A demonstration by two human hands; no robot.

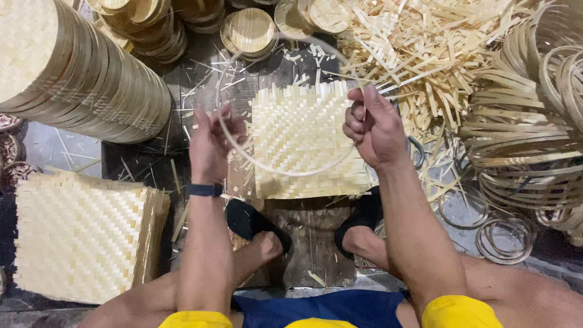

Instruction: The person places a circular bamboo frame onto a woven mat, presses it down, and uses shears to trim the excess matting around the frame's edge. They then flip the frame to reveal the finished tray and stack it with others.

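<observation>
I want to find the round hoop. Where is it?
In the head view, the thin bamboo hoop is at centre, held between the left hand and right hand, above the square woven mat.

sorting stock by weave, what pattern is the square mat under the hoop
Pale yellow herringbone-like zigzag weave on the square mat; head view shows it.

Dark wooden boards (pixel 310 237) cover the floor, littered with pale scraps. A grey floor (pixel 57 149) shows at left, beside a patterned rug edge (pixel 9 146). Light is even and soft.
</observation>
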